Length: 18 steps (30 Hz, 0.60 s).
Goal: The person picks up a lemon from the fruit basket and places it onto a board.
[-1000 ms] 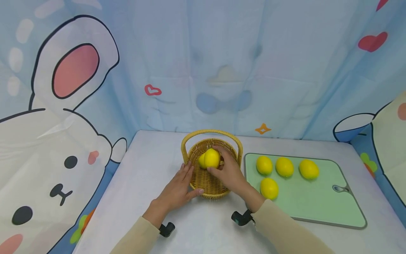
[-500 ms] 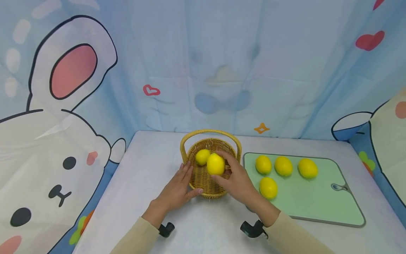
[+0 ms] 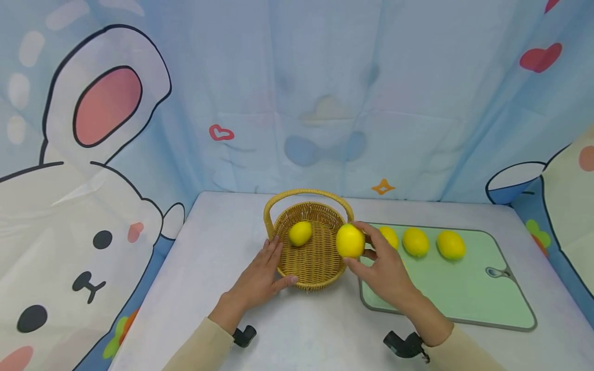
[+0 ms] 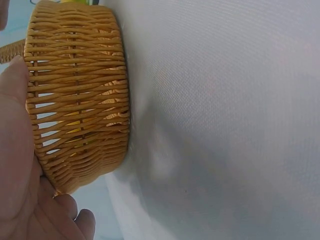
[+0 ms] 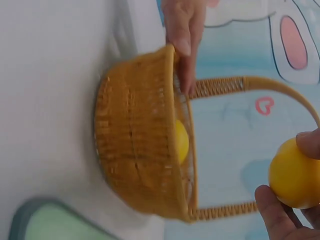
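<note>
A wicker basket (image 3: 310, 285) with an arched handle (image 3: 308, 192) stands upright on the table, one yellow lemon (image 3: 300, 234) inside it. At the basket's left side my left hand (image 3: 257, 273) holds the rim, thumb toward the front and fingers along the side; the left wrist view shows the weave (image 4: 80, 95) beside the palm. My right hand (image 3: 387, 268) pinches a second lemon (image 3: 350, 240) between thumb and fingers, above the basket's right rim. In the right wrist view this lemon (image 5: 295, 175) is raised clear of the basket (image 5: 137, 140).
On the right lies a pale green cutting board (image 3: 473, 299) bearing several lemons, such as a far-right lemon (image 3: 450, 245) and a middle lemon (image 3: 415, 242); my right hand partly covers others. A printed cloth (image 3: 325, 77) hangs behind the white table (image 3: 223, 226).
My right hand has lifted the lemon from beside the other one and carried it rightward to the basket's right rim. The left hand and the basket have stayed in place.
</note>
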Tool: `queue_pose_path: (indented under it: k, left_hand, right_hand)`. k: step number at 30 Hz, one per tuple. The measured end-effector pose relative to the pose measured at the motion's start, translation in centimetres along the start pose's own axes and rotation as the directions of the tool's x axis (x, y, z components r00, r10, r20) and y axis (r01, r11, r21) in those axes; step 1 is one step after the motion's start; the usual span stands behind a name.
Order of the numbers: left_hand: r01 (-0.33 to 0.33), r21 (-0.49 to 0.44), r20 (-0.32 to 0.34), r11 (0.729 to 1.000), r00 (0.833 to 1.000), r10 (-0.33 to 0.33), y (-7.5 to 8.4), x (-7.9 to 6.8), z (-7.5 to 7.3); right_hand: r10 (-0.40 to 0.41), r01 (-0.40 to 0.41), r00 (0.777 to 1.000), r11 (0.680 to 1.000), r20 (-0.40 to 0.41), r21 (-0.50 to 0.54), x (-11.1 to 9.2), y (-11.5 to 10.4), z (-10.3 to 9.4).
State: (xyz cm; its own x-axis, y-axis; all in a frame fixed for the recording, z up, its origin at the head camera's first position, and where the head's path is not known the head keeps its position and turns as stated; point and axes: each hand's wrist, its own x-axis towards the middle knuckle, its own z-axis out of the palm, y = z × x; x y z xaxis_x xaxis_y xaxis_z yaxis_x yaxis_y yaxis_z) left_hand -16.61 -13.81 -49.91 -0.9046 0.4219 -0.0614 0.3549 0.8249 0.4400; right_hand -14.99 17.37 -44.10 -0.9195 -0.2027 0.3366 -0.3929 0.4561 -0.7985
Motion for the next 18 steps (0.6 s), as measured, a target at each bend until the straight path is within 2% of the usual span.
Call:
queue_pose_path:
  k: [4, 11, 18]
  left_hand:
    - [-0.004, 0.000, 0.000, 1.000, 1.000, 0.004, 0.0, 0.0, 0.0]
    - [-0.007, 0.004, -0.002, 1.000, 1.000, 0.007, 0.0, 0.0, 0.1]
    - [-0.004, 0.004, 0.004, 1.000, 1.000, 0.004, 0.0, -0.1, 0.0]
  right_hand:
    - [0.049, -0.050, 0.997, 0.999, -0.057, -0.010, -0.7, 1.0, -2.3]
    - [0.155, -0.163, 0.982, 0.985, -0.110, -0.064, -2.2, 3.5, -6.6]
    - [0.233, -0.251, 0.964, 0.956, -0.127, -0.150, -4.0, 6.6, -9.8]
